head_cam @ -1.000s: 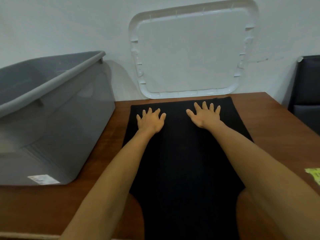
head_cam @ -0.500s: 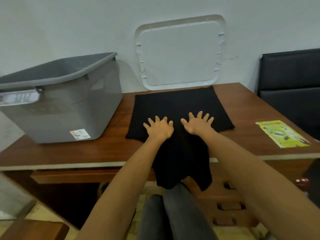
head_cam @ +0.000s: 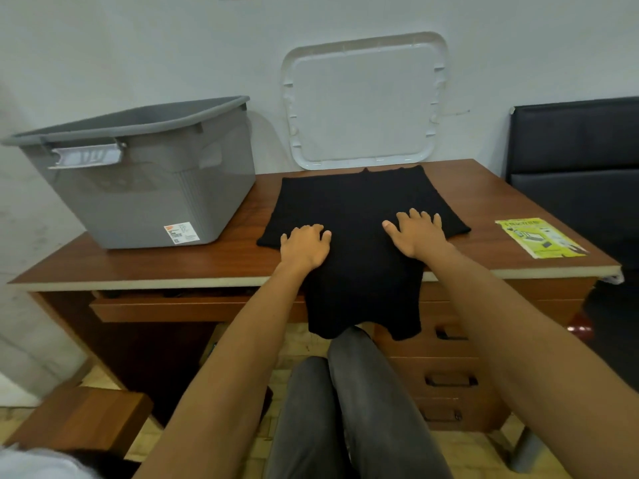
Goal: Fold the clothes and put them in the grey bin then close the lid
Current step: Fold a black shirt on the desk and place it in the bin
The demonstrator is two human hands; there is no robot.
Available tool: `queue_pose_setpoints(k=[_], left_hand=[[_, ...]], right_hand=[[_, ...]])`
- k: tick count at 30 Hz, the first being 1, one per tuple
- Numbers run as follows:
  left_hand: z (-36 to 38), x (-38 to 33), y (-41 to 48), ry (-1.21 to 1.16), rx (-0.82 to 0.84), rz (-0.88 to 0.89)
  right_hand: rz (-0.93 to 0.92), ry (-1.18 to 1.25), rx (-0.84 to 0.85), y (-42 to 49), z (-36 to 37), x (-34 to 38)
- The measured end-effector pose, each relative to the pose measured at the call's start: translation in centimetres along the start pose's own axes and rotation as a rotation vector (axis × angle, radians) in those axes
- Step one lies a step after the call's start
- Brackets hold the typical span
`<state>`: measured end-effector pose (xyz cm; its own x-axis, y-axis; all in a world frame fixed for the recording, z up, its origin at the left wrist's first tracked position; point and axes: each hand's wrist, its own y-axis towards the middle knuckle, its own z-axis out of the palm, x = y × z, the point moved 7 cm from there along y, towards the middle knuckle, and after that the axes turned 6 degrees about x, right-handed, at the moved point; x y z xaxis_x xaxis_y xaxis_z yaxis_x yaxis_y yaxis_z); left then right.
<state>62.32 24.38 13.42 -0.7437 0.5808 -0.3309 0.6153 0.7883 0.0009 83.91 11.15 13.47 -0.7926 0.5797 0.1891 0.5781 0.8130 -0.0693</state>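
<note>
Position of task item: the black garment [head_cam: 352, 202] lies spread flat on the desk [head_cam: 173, 261]. Its far edge sits close to the desk's back edge. Its near portion hangs over the desk's front edge, down to the person's knees.

Left hand [head_cam: 304, 248] rests palm down on the cloth near the desk's front edge, fingers apart, gripping nothing. Right hand [head_cam: 416, 233] also lies palm down on the cloth, fingers straight and spread, slightly farther in from the front edge. The hands are apart, with bare cloth between them; neither pinches the fabric.

The grey bin [head_cam: 155, 188] stands upright and open-topped at the desk's left end, beside the garment but not touching it. A white label [head_cam: 181, 233] is on its near wall and a pale latch [head_cam: 86, 156] is under its rim. Its interior cannot be seen.

The white lid [head_cam: 363, 102] stands on edge at the desk's back edge, leaning on the wall just behind the garment.

A yellow leaflet [head_cam: 539, 236] lies flat at the desk's right end, apart from the garment. A black chair [head_cam: 574, 160] stands beyond that end. Drawers [head_cam: 446, 378] are set under the desk's right side. Legs in grey trousers [head_cam: 345, 409] show below the desk's front edge, under the hanging cloth.
</note>
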Motion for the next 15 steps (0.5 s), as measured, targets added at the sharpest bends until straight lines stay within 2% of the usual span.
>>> queue_pose_setpoints(k=[3,7,11,13,15], left_hand=[[-0.9,-1.5,-2.1,-0.008,-0.12,0.018],[-2.4,-2.0,-6.6,-0.113,-0.482,-0.012],[-1.8,0.0,-12.7,-0.326,-0.809,-0.017],[0.2,1.2,-15.1,-0.472,-0.864,-0.041],[3.1,2.2,-16.5,-0.618,-0.846,-0.082]], right_hand=[[0.008,-0.023,-0.165,-2.5,-1.5,1.3],[0.091,0.014,-0.435,-7.2,-2.4,1.4],[0.193,0.151,-0.569,-11.4,-1.2,-0.2],[0.256,0.25,-0.658,-13.8,0.3,-1.1],[0.32,0.377,-0.725,-16.2,2.5,-1.6]])
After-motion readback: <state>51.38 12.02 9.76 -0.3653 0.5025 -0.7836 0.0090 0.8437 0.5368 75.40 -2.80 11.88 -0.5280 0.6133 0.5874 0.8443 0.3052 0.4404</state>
